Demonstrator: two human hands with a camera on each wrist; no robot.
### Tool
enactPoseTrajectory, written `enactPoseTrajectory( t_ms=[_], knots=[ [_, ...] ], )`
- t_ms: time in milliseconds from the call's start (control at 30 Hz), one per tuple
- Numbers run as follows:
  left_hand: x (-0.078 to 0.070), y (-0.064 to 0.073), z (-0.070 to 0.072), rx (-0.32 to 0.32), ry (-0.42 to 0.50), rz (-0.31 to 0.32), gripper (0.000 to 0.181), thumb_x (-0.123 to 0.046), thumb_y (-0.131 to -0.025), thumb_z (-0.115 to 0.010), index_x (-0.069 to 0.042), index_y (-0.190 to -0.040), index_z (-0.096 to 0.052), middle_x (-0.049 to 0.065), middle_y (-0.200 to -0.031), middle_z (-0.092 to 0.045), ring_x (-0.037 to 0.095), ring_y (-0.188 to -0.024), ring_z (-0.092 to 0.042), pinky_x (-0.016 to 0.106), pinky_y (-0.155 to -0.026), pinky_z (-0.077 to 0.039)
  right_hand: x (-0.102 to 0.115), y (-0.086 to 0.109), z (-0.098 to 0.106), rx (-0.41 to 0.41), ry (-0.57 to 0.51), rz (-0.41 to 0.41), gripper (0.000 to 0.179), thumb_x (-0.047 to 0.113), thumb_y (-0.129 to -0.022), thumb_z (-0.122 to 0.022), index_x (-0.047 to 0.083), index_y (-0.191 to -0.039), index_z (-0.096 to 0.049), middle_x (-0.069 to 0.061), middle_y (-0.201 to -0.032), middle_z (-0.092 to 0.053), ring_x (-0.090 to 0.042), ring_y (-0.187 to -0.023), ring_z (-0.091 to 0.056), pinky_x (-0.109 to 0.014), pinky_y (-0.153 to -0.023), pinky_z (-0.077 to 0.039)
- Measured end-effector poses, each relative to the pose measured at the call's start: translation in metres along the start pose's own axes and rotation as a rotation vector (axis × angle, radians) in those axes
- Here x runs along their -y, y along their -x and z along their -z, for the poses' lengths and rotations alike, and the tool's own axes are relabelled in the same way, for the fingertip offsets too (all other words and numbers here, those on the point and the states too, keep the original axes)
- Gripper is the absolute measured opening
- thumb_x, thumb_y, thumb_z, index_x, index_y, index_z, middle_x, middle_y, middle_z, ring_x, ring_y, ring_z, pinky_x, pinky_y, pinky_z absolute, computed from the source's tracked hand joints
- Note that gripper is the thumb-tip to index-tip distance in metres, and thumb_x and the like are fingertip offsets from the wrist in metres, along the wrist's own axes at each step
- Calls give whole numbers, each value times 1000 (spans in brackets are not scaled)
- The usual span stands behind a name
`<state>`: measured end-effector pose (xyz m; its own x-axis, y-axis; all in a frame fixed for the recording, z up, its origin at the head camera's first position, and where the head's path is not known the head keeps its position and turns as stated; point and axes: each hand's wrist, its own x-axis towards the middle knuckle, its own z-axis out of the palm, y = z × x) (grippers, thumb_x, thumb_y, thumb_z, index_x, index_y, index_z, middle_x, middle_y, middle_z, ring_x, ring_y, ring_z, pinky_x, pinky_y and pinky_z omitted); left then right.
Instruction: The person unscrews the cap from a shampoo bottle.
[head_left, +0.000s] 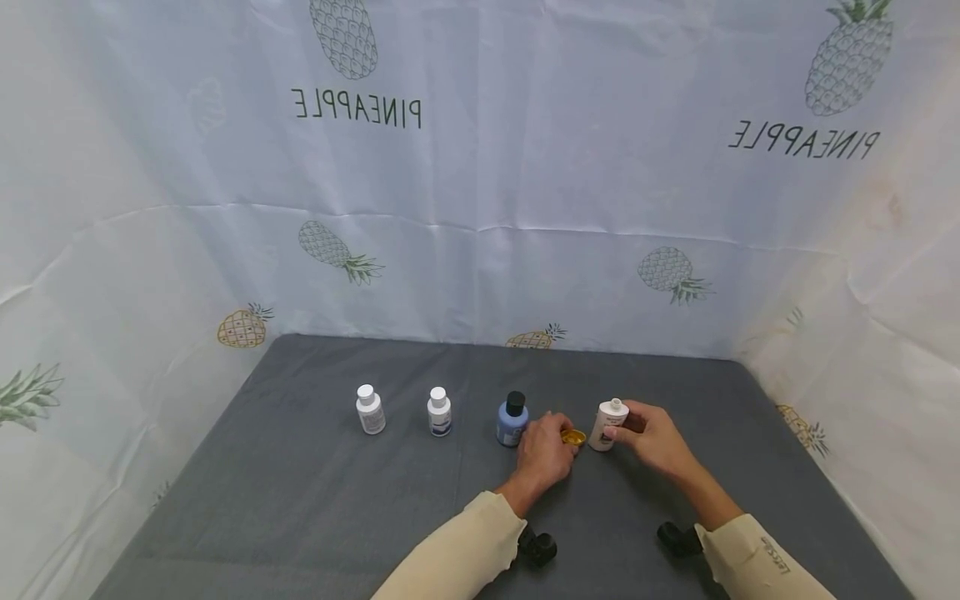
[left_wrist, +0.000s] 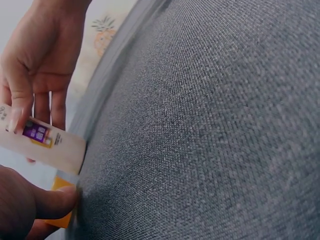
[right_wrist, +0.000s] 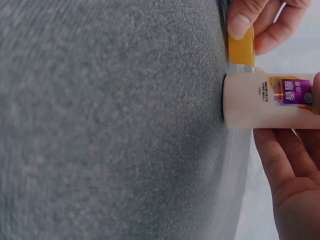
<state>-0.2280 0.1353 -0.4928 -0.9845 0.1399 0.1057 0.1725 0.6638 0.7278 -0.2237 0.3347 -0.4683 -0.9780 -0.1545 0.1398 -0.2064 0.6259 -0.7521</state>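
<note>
A cream bottle [head_left: 604, 433] with a purple label stands upright on the grey cloth, its cap off and its narrow neck showing. My right hand [head_left: 662, 442] grips it from the right side, thumb in front. Just left of the bottle, my left hand [head_left: 545, 450] pinches a yellow cap [head_left: 573, 437] down at the cloth, hollow side up. In the right wrist view the cap [right_wrist: 242, 50] sits very near the foot of the bottle [right_wrist: 245, 102]. The left wrist view shows the left thumb [left_wrist: 52, 201] against the cap.
A blue bottle [head_left: 512, 427] with a black cap stands beside my left hand. Farther left are two small white bottles, one [head_left: 439, 414] nearer and one [head_left: 371, 412] farther. A white curtain [head_left: 480, 167] with pineapple prints surrounds the grey table [head_left: 300, 500].
</note>
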Motion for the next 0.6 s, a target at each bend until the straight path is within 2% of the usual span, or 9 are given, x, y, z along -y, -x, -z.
enactPoseTrajectory(
  t_ms=[267, 467, 600],
  knots=[
    [1, -1, 1, 24, -25, -23, 17, -15, -90, -82, -12, -106, -77, 6, -113, -76, 27, -130, -66, 45, -105, -56, -2, 1, 1, 32, -66, 15, 35, 12, -97, -74, -3, -128, -66, -20, -118, -74, 0, -100, -71, -18, -82, -58],
    [1, -2, 1, 28, -46, -32, 19, -16, -89, -83, -13, -107, -77, 5, -114, -76, 26, -134, -64, 44, -106, -56, -5, 2, 0, 43, -109, 52, 36, 11, -98, -73, -4, -130, -65, -24, -122, -72, 3, -102, -70, -16, -85, -57],
    [0, -2, 2, 45, -42, -33, 20, -15, -89, -83, -12, -108, -76, 5, -113, -76, 26, -134, -63, 44, -105, -56, -8, 4, 0, 52, -139, 27, 40, 10, -97, -73, -4, -133, -62, -25, -127, -71, 5, -103, -69, -17, -86, -58]
  ],
)
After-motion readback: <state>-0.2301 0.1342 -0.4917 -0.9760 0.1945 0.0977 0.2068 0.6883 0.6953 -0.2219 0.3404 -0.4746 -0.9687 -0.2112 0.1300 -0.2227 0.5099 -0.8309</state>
